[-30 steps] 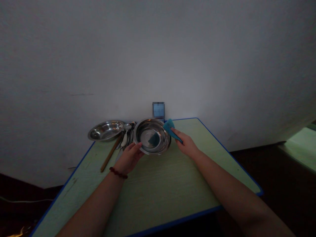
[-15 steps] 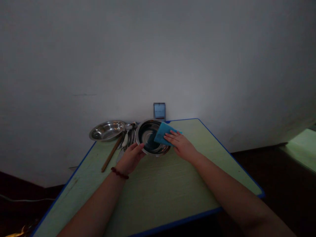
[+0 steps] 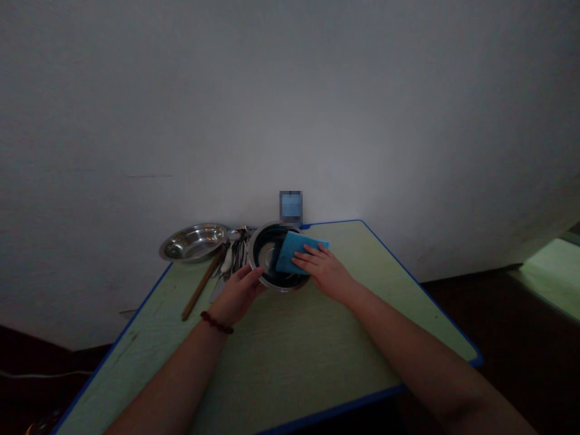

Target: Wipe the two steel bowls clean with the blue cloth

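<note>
A: Layout, and any change?

B: The desk (image 3: 344, 350) carries a dish (image 3: 168, 249) at its far left corner. The bowl (image 3: 266, 256) is near the far edge; contact with the desk is unconfirmed. The cloth (image 3: 286, 257) was at the bowl's right rim a second ago; it now lies flat across the right part of the opening. The work appears to have shifted inward.

A: Hands?

B: Right hand (image 3: 327, 270): fingers spread on the cloth; thumb hidden, so pinching cannot be told. Left hand (image 3: 238, 292): pinches the bowl's near left rim, fingers partly hidden beneath.

A: Other obscured items?

B: Cutlery (image 3: 227, 261), left of the bowl: overlapping, too dark to count. Screen (image 3: 290, 208): pixelated, unreadable.
</note>
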A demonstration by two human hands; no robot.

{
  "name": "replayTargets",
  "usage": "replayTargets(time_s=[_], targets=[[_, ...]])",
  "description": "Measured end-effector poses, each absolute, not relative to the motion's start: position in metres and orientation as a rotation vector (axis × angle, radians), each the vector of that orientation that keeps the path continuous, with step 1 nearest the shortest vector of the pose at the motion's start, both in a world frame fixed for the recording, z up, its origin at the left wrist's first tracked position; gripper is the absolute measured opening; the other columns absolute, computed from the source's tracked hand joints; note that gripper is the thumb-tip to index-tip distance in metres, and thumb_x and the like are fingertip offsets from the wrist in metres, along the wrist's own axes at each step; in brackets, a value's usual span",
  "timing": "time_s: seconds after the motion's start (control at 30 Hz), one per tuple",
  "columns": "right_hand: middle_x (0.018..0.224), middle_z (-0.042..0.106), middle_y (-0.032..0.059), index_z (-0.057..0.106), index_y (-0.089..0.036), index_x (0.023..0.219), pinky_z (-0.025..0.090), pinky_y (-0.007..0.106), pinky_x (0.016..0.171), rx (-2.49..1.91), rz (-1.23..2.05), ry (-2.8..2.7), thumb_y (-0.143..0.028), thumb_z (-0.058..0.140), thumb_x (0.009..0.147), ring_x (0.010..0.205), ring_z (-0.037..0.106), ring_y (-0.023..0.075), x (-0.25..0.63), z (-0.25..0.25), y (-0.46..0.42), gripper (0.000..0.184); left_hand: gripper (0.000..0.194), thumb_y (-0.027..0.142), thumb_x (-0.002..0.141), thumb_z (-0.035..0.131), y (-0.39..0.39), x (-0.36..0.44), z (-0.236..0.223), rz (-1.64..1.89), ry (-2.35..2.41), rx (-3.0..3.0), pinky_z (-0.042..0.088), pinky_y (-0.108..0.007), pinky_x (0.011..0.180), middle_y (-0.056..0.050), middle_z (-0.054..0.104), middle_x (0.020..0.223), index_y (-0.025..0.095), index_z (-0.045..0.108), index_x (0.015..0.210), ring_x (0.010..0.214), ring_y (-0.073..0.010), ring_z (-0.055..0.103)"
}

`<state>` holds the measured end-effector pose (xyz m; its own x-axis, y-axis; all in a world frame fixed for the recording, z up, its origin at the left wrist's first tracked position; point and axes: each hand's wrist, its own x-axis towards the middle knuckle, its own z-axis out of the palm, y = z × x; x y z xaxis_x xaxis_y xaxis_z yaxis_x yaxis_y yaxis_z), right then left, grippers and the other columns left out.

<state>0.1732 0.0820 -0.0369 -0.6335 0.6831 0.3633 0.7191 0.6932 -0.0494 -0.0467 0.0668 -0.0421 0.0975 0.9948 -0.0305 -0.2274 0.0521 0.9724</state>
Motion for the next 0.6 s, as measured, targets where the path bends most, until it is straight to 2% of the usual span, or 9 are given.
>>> replayTargets(time_s=[0.27, 0.6], targets=[[0.134, 0.048, 0.0017, 0.046, -0.024, 0.129, 0.02, 0.047, 0.108, -1.119, -0.142, -2.589, -0.008, 0.038, 0.086, 0.13, 0.033, 0.0214, 0.1738, -0.0317, 0.0796, 0.046, 0.02, 0.036, 0.065, 0.068, 0.0633, -0.0482, -0.0368, 1.197, 0.955, 1.02, 0.053, -0.035, 0.076, -0.005, 0.071, 0.087, 0.025, 0.067, 0.081, 0.091, -0.0257, 0.064], [0.135, 0.047, 0.0028, 0.046, -0.023, 0.129, 0.019, 0.05, 0.107, -1.12, -0.116, -2.631, -0.008, 0.037, 0.086, 0.129, 0.033, 0.0218, 0.1758, -0.0358, 0.0803, 0.046, 0.022, 0.037, 0.062, 0.071, 0.062, -0.048, -0.0356, 1.208, 0.955, 0.986, 0.052, -0.036, 0.078, -0.004, 0.071, 0.085, 0.023, 0.067, 0.078, 0.092, -0.0257, 0.064]])
